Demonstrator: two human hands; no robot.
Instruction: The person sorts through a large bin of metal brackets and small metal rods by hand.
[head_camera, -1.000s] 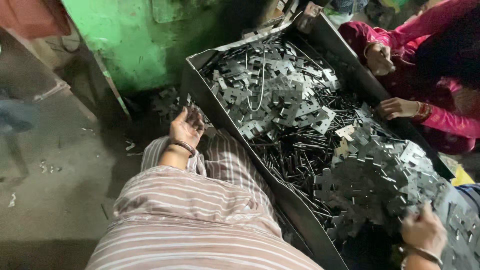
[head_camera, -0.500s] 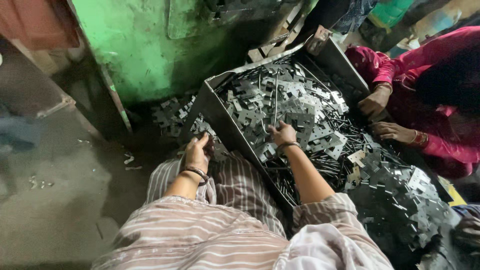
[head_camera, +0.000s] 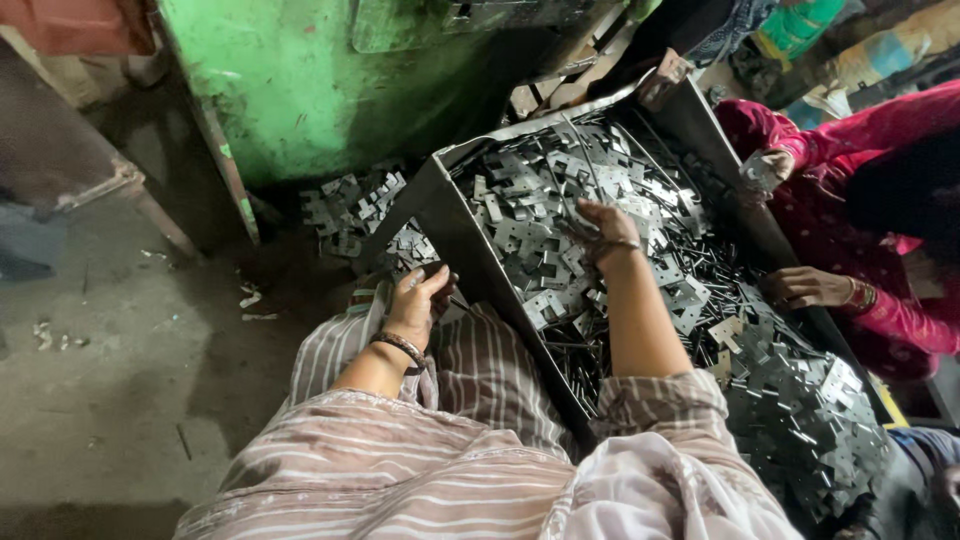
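Reaching into the long dark metal tray at frame centre, the right hand rests fingers curled on the grey stamped sheet-metal plates; whether it pinches one cannot be told. Left hand curls around a small dark piece at the knee. Judgement: lift one plate cleanly, avoiding edges. No labels seen; green machine panel at upper left.

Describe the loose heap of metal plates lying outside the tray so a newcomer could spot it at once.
Start at the big green machine, then look to the floor at its foot. There, just left of the long metal tray, lies a small heap of plates. Unlike the plates under the right hand, it sits outside the tray.
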